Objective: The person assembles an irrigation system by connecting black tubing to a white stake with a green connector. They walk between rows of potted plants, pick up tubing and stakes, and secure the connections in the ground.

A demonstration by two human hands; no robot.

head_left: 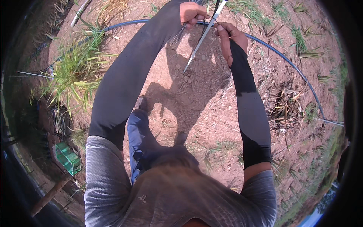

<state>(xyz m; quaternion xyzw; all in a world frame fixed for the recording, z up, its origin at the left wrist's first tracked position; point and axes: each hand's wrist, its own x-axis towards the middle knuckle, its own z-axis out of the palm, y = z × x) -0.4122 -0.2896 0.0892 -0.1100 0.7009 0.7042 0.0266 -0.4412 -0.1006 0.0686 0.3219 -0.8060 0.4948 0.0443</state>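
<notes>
Both of my arms reach forward in dark sleeves to a slim, pale stake, which stands tilted with its lower end near the soil. My left hand is closed just left of the stake, its fingers curled; what they hold is too small to make out. On the other side, my right hand pinches a thin dark strand between thumb and fingers, close against the stake. A dark blue hose arcs across the ground behind both hands.
Tall green grass grows at the left. A green crate sits at the lower left near a wooden pole. Dry plant litter lies at the right. My shoe rests on bare reddish soil.
</notes>
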